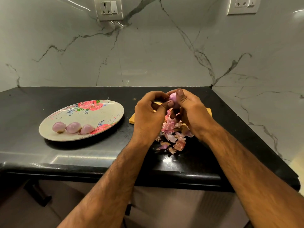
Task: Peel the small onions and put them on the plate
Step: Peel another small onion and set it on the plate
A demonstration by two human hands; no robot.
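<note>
The small onion (173,99) is held up above the counter, between the fingertips of both hands. It is a smooth, glossy, pale purple bulb, and only part of it shows between the thumbs.

Closest to the camera, two bare forearms reach in from the lower edge over the counter's rounded front lip. The counter (82,153) is polished black stone, speckled, with soft glare on it. Just beyond the lip lies a loose heap of skins (172,137), thin, papery, curled flakes in pink, white and brown, some on the stone and some running under the hands.

Above the heap, the left hand (148,116) curls its fingers over the onion and sets its thumb tip against the lower left side. The right hand (192,112) wraps it from the other side, with the thumb pressed flat on top. Both grips are narrow and tight on the bulb.

Beneath the hands sits a flat, orange-tan cutting board (133,120), mostly hidden. To the left, well apart, an oval plate (98,116) with a matte cream surface and red rose prints holds three peeled onions (74,127) in a row near its front rim, each touching the next.

Farthest back rises a glossy wall (148,55) of white marble with grey veins, carrying two square sockets (109,8).
</note>
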